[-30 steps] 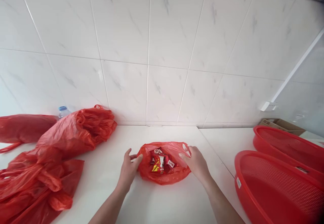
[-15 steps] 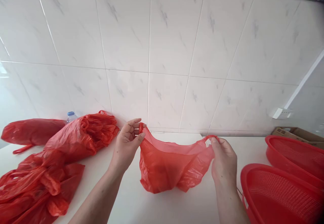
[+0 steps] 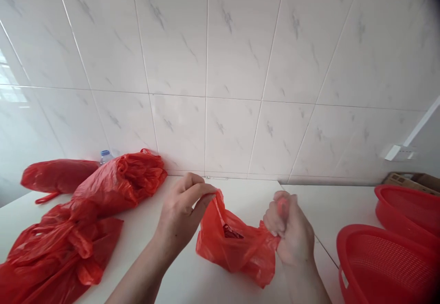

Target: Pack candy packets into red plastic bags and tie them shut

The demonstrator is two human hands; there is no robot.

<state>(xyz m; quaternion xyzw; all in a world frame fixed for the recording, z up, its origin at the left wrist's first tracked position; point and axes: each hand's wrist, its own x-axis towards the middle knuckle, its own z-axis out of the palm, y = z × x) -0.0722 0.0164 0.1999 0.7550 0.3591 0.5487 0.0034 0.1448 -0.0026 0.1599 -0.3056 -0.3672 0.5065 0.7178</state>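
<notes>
A thin red plastic bag hangs between my two hands, over the white table. My left hand pinches its upper left corner between thumb and fingers. Closed in a fist, my right hand grips the bag's right handle, and a bit of red plastic pokes out at the top of the fist. Through the bag's mouth a dark red item shows inside; its kind is too hidden to tell. The right hand is slightly blurred.
Filled red plastic bags lie heaped on the left of the white table, a blue-capped bottle behind them. Red plastic baskets stand on the right, with a cardboard box behind. A tiled wall rises at the back.
The bag was stretched wide between both hands; now its right side is bunched in my right fist. Both hands sit lower, the right one nearer the left. The view has shifted slightly.
</notes>
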